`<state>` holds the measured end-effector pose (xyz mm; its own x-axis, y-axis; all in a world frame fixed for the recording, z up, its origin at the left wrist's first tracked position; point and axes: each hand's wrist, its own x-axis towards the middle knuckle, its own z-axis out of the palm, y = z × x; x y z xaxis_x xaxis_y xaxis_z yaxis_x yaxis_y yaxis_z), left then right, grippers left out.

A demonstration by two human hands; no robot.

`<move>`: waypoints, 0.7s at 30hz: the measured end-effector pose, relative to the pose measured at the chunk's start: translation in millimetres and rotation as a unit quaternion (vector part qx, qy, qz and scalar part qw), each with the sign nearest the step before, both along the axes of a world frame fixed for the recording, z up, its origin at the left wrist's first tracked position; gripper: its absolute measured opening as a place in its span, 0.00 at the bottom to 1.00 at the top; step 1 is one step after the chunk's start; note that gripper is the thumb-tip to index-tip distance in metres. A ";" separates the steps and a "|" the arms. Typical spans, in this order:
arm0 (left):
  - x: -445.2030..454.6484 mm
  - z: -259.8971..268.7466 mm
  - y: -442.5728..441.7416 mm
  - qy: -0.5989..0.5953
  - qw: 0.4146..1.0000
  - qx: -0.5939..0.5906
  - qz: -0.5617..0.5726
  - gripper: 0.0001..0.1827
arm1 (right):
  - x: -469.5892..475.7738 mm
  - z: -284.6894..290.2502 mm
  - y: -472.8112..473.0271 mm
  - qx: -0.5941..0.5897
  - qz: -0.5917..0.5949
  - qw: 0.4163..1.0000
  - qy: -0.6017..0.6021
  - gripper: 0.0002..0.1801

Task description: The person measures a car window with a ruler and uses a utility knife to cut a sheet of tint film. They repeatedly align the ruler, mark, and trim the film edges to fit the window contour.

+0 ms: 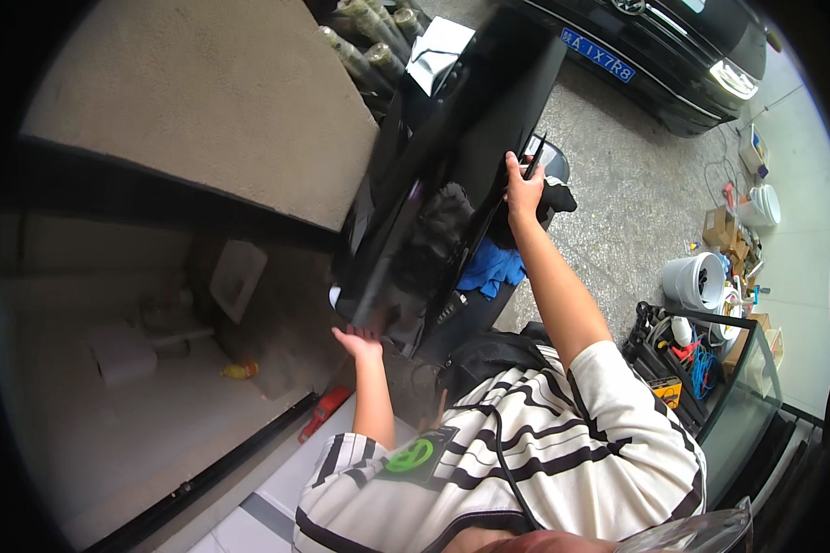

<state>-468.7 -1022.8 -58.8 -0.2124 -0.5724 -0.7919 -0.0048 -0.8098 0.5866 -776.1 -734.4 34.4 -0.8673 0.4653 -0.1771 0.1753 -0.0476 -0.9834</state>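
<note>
Before me is a long, glossy black car body panel, slanting from near my waist up toward the parked car. My left hand holds its near end, palm turned up and thumb apart, with part of the fingers blurred against the panel. My right hand grips the panel's right edge, thumb over the rim. A thin dark strip stands up beside those fingers; I cannot tell whether it belongs to the panel. Under the right edge lie a blue cloth and a black cloth.
A black car is parked at the top right. Wrapped film rolls stand behind the panel. A brown wall block borders the left. White buckets, cables and a framed glass pane line the right.
</note>
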 end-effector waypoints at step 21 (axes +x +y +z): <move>72.7 -12.1 37.1 -0.166 0.980 0.013 -0.106 0.59 | 36.0 -27.6 59.9 -0.221 0.044 0.974 0.018 0.19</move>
